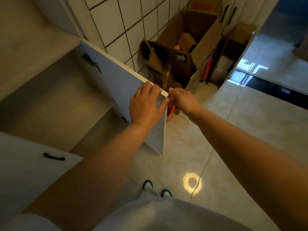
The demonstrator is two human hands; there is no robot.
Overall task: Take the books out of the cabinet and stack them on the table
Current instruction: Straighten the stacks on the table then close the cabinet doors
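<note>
The pale glossy tiled floor (216, 147) fills the right and lower centre of the frame, with a round light reflection on it. The white cabinet (50, 100) takes up the left side; its interior stands open and the shelves that show look bare, with no books visible in them. Its flat white cabinet door (116, 84) swings out toward the centre of the frame, a metal hinge on its inner face at upper left. A second white door with a black handle (53, 157) sits at lower left. Large open brown cardboard boxes (191, 44) stand against the white tiled wall (125, 19) at top centre. At centre, the left hand (144, 105) lies with fingers spread flat on the door's inner face near its top outer corner. The right hand (181, 99) pinches that door's outer edge. Blue-and-white shoes (156, 189) show at bottom centre.
</note>
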